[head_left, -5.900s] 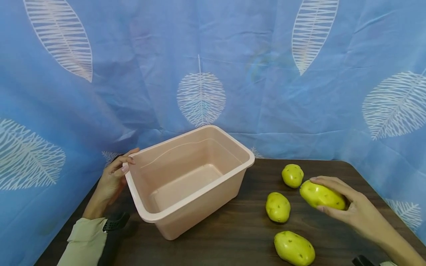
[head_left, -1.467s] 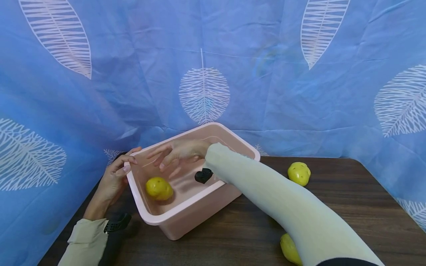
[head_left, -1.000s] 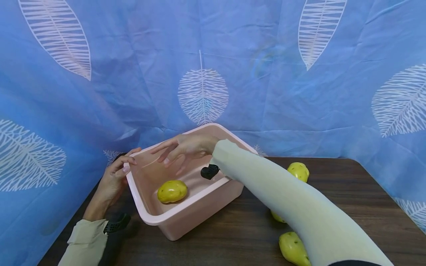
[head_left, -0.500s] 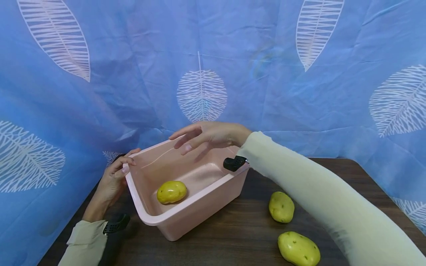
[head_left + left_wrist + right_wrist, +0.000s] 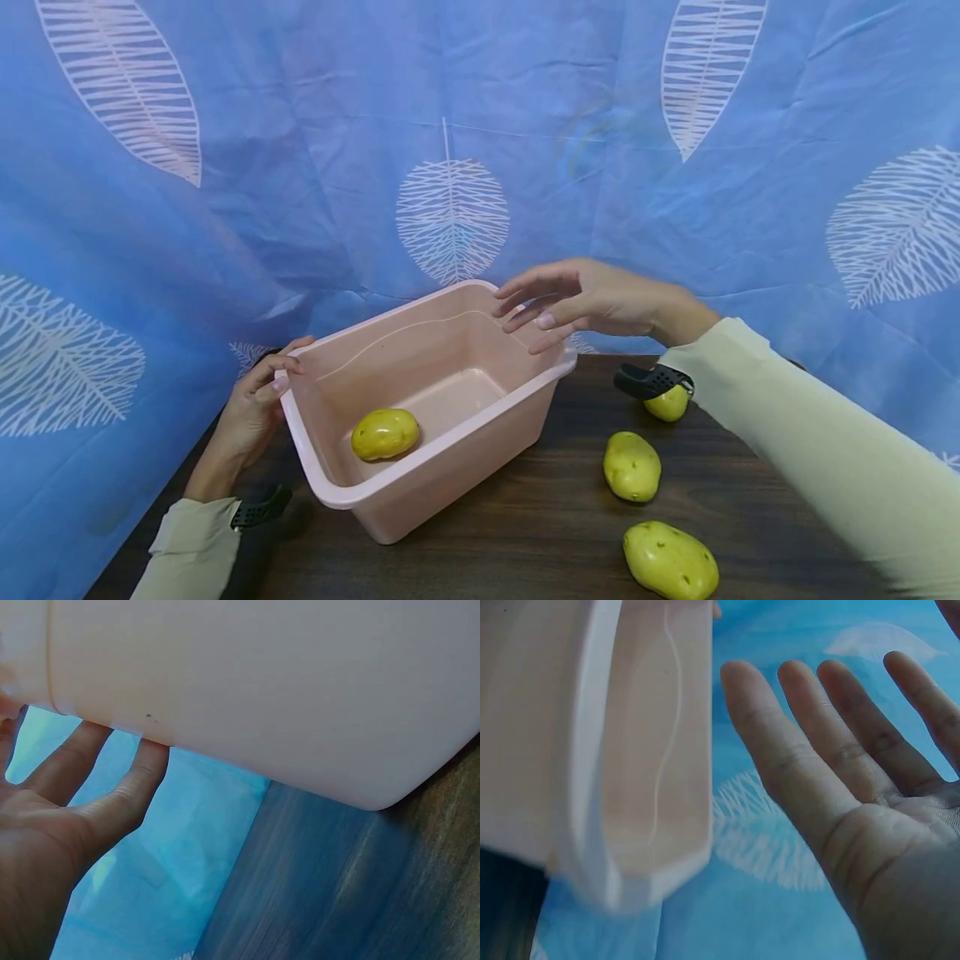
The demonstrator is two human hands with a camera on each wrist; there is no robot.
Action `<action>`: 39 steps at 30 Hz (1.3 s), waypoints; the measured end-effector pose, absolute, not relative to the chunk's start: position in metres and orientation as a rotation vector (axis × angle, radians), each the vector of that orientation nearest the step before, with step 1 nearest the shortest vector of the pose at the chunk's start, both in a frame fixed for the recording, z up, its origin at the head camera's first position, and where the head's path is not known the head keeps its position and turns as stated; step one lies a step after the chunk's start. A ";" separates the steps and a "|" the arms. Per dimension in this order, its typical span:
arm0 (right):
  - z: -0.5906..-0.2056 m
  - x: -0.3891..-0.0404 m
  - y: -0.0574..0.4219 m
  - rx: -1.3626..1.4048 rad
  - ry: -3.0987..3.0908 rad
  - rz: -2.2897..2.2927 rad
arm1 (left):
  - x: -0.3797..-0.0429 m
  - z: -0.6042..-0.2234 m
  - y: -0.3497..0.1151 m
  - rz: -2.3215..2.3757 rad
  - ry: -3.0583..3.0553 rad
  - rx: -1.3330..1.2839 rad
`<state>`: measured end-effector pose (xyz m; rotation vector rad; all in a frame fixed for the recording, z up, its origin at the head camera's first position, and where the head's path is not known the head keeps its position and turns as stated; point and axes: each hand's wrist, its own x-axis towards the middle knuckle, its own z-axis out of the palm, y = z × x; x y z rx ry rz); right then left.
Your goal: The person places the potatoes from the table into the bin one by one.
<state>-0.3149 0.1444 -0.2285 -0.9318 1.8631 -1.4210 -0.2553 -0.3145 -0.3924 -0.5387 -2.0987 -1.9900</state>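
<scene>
Left hand (image 5: 251, 408) gripping a pink tub (image 5: 457, 477), yellow potato (image 5: 385, 433) inside, right hand (image 5: 588, 302) released nearby, three more potatoes (image 5: 632, 467) on the bench (image 5: 525, 542)

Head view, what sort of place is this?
Probably a makeshift indoor recording corner: a blue leaf-print curtain hangs behind and beside a dark table, and the person wears black wrist straps, perhaps for cameras.

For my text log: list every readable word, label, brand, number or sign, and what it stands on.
No readable text: none on the pink tub, the potatoes or the wristbands.
The blue cloth shows only leaf prints.
Dark specks on the tub, left wrist view, are too small to identify.
</scene>
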 end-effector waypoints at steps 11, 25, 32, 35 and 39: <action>-0.249 -0.293 0.232 -1.063 1.827 -1.578 | -0.255 -0.393 -0.313 -1.990 -2.109 -0.499; -0.324 -0.278 0.299 -0.839 1.915 -1.844 | -0.252 -0.396 -0.314 -2.001 -2.089 -0.512; -0.351 -0.274 0.320 -0.690 2.039 -1.932 | -0.252 -0.396 -0.314 -1.999 -2.095 -0.528; -0.360 -0.272 0.326 -0.602 2.092 -1.973 | -0.253 -0.395 -0.314 -1.997 -2.097 -0.529; -0.371 -0.272 0.330 -0.497 2.165 -2.014 | -0.254 -0.395 -0.314 -2.004 -2.096 -0.510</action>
